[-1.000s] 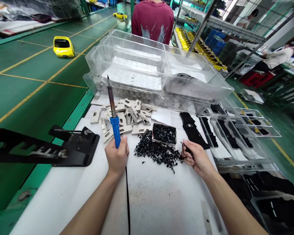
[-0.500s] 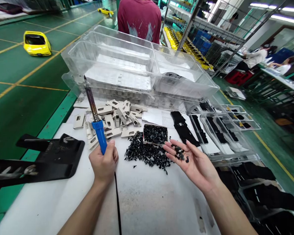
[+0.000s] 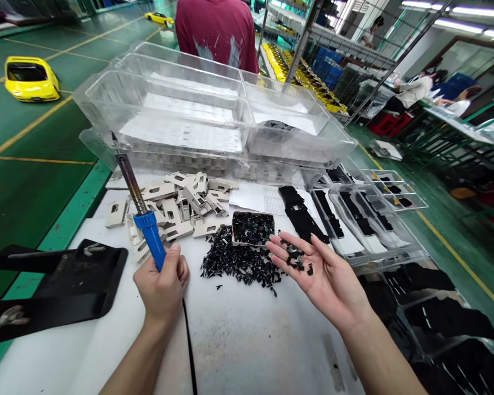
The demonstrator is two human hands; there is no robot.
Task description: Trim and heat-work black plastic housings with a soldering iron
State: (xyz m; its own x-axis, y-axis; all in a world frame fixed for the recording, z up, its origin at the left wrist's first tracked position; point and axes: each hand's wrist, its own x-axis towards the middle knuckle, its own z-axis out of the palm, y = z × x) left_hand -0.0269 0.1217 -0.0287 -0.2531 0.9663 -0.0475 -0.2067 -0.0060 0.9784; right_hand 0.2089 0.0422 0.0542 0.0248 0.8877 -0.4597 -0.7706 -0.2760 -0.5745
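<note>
A factory floor painted green with yellow lines (image 3: 37,131) runs past a long white work table (image 3: 239,345), and a person in a maroon T-shirt (image 3: 214,27) stands beyond it. Stacked clear plastic trays (image 3: 164,82) line the table's far side, with more clear trays of black parts (image 3: 366,230) to the right. Nearer lie a heap of beige plastic brackets (image 3: 168,200), a loose pile of small black plastic pieces (image 3: 234,263) and a shallow white-edged tray (image 3: 253,229) packed with more of them. The left hand (image 3: 160,291) grips a blue-handled soldering iron (image 3: 150,238), its fingers (image 3: 170,263) wrapped fully round the handle, the metal shaft angled up and away over the brackets. The right hand (image 3: 325,280) lies open, palm up, just beside the pile, its fingers (image 3: 282,240) spread and closed on nothing, with a few black bits (image 3: 296,259) loose on the palm; keeping that palm level stops such light bits sliding off
</note>
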